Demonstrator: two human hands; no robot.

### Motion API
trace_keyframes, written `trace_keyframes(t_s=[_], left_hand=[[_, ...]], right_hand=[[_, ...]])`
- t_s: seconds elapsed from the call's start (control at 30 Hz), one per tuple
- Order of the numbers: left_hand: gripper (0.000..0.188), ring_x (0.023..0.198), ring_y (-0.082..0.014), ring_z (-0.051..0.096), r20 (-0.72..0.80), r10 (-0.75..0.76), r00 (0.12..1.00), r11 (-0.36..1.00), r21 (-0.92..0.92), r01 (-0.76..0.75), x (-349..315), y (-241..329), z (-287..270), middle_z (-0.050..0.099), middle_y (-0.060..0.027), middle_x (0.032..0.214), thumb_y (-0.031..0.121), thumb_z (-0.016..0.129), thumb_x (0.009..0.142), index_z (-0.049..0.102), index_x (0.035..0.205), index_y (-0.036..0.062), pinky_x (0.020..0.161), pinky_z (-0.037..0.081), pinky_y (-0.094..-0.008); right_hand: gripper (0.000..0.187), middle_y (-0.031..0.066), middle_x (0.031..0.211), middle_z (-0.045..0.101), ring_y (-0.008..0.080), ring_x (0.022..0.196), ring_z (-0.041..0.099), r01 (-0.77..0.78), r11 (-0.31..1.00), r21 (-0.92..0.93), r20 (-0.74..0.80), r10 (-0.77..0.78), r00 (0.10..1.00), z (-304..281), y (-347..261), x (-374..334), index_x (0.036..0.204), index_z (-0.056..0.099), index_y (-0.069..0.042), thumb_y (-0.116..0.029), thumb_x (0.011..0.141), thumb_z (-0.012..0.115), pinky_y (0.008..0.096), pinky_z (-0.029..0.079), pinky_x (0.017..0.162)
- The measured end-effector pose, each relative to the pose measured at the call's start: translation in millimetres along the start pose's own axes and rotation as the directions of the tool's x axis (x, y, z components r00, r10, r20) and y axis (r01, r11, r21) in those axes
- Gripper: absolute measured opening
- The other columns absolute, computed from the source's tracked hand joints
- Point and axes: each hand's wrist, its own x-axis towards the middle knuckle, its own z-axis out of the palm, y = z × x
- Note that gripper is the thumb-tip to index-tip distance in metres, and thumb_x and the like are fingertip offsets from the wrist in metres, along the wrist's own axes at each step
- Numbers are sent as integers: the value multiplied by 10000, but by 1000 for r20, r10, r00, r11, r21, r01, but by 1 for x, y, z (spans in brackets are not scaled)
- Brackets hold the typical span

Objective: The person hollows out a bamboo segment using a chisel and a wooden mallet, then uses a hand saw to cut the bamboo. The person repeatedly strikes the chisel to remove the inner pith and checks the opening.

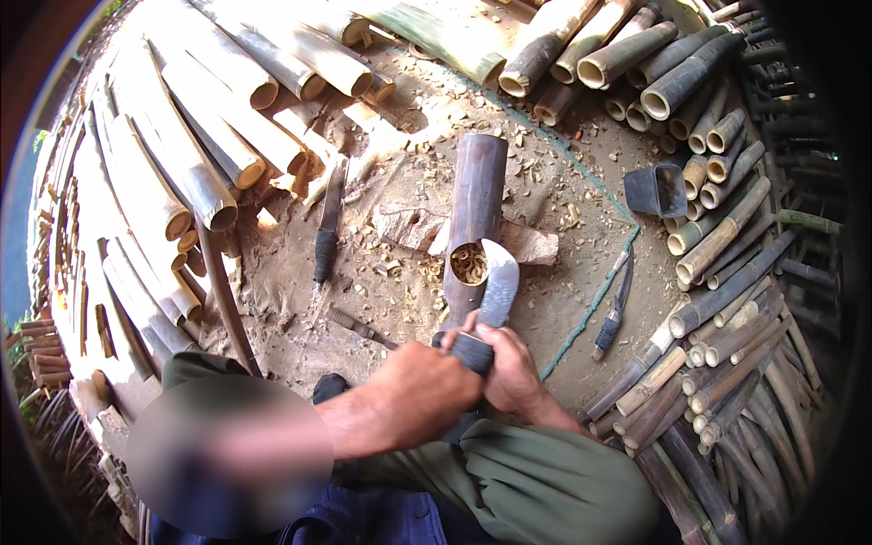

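Observation:
A dark bamboo tube (480, 182) lies pointing away from me, propped across a rough pale block (406, 227). An opening in its near part shows curled shavings (468, 265) inside. Against the opening's right edge stands the broad curved blade of a knife (500, 286). My left hand (416, 391) is closed round the knife's black wrapped handle. My right hand (518, 371) is closed beside it, thumb at the base of the blade; its lower fingers are hidden. The near end of the tube disappears behind my hands.
A long knife (329, 222) and a short dark tool (361, 327) lie left, another knife (614, 313) right. Cut bamboo is piled left (200, 191) and right (718, 309). A black plastic container (656, 191) stands by a green cord (595, 295). Chips litter the ground.

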Motion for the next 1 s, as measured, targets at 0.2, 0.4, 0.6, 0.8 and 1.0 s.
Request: trace_keyframes(t_s=[0.2, 0.4, 0.6, 0.8, 1.0], left_hand=[[686, 1302, -329, 610, -542, 333, 771, 937, 280, -208, 126, -13, 13, 616, -158, 1312, 158, 755, 846, 501, 1481, 107, 982, 536, -393], [899, 1175, -453, 661, -612, 166, 773, 944, -128, -304, 173, -40, 0, 527, -245, 1404, 7, 778, 798, 367, 1588, 127, 962, 587, -515], [969, 1200, -537, 600, -889, -61, 454, 872, -269, -409, 155, -56, -5, 385, -322, 1554, -110, 760, 710, 380, 1575, 110, 998, 563, -556], [1017, 1383, -547, 464, -938, -307, 159, 736, -340, -585, 143, -75, 8, 346, -308, 1568, -156, 683, 674, 374, 1610, 94, 1149, 457, -523], [990, 1424, -482, 438, -882, -466, -66, 712, -330, -620, 142, -78, 24, 376, -279, 1528, -115, 721, 684, 381, 1598, 50, 1196, 386, -509]], right_hand=[[263, 143, 1169, 694, 270, 1071, 679, -176, 202, -963, -239, -352, 905, -109, -58, 1, 1189, 626, -73, -287, 1038, 598, 459, 541, 961], [325, 158, 1158, 692, 343, 1026, 686, -219, -593, -775, 30, -380, 924, -146, -134, 18, 1174, 664, -50, -267, 941, 726, 484, 544, 914], [360, 156, 924, 710, 399, 845, 693, 6, -787, -617, 224, -168, 960, -1, -173, 65, 1079, 678, -47, -321, 866, 775, 517, 551, 740], [265, 134, 798, 714, 366, 802, 720, 228, -905, -360, 311, 114, 944, 66, -173, 116, 947, 706, -66, -269, 791, 777, 501, 562, 687], [187, 105, 756, 717, 287, 720, 732, 341, -916, -211, 373, 247, 895, 97, -154, 134, 882, 730, -65, -218, 777, 744, 444, 587, 633]])
